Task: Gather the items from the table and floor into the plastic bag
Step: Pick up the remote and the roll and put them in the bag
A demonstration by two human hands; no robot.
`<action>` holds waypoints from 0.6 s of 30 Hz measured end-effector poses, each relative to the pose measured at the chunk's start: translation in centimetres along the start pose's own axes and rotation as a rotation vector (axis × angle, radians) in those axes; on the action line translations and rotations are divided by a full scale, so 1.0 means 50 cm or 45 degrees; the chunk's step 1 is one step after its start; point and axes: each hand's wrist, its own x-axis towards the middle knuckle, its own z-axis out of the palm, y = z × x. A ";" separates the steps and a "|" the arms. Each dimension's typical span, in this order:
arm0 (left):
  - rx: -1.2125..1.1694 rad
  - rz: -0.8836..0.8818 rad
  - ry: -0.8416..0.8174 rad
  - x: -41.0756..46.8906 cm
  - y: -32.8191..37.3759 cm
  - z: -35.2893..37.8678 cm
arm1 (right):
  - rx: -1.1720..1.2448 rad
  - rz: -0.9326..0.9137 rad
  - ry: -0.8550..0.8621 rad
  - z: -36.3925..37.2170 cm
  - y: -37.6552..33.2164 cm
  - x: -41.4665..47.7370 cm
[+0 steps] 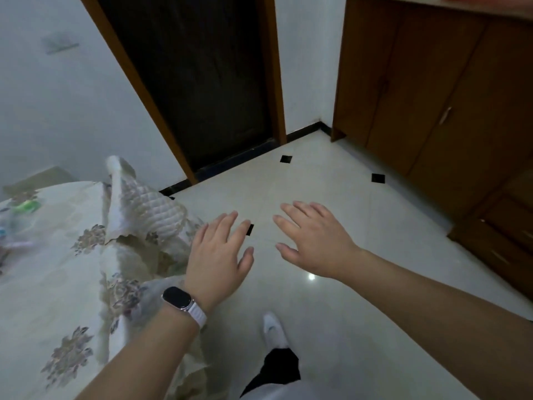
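My left hand (217,255), with a watch on its wrist, is stretched out palm down over the floor beside the table's corner, fingers apart and holding nothing. My right hand (313,241) hovers to its right, also spread and empty. The table (57,278) at the left wears a cream floral cloth with a quilted corner flipped up. At its far left edge lie blurred small items (24,207), one green, others pale and bluish. No plastic bag can be made out in this view.
A white tiled floor (331,183) with small black inset squares fills the middle. A dark door (196,82) in a wooden frame stands ahead. Brown wooden cabinets (432,90) line the right side. My white shoe (272,327) is on the floor below my hands.
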 end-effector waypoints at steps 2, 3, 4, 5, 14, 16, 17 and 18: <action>-0.011 -0.003 0.001 0.048 -0.026 0.032 | -0.026 0.007 -0.031 0.015 0.028 0.050; -0.017 -0.005 0.007 0.073 -0.043 0.048 | -0.044 0.004 -0.048 0.021 0.040 0.080; -0.027 -0.007 0.018 0.099 -0.063 0.064 | -0.063 0.002 -0.068 0.027 0.051 0.112; -0.039 -0.011 0.028 0.126 -0.085 0.079 | -0.079 0.004 -0.088 0.032 0.060 0.148; -0.092 -0.086 0.085 0.350 -0.337 0.153 | -0.157 -0.014 -0.112 0.046 0.090 0.502; -0.083 -0.125 0.090 0.386 -0.388 0.163 | -0.146 -0.031 -0.110 0.056 0.090 0.566; -0.082 -0.144 0.093 0.400 -0.410 0.166 | -0.135 -0.038 -0.112 0.063 0.090 0.594; -0.081 -0.161 0.098 0.411 -0.431 0.169 | -0.126 -0.050 -0.116 0.070 0.089 0.622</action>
